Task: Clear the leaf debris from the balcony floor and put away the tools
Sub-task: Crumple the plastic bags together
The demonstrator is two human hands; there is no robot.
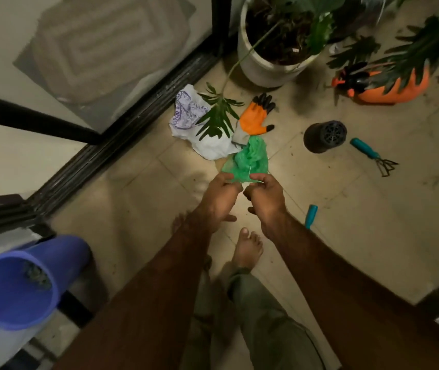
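Near the middle of the tiled balcony floor, your left hand [221, 193] and right hand [265, 194] each pinch the near edge of one green plastic bag [250, 158]. Its long axis runs straight away from you, and its far end meets the cuff of one orange glove [255, 117]. One crumpled white bag [199, 129] lies just beside it toward the door-track edge, with a lobed leaf [215, 116] across it. You have two teal-handled tools: a hand rake [373, 156] and a second handle [310, 216], both toward the right edge. One black pot [324, 136] lies on its side. One white planter [263, 65] and one orange sprayer [389, 86] stand at the far edge. One blue bucket [15, 284] holding dark debris sits at the near left corner.
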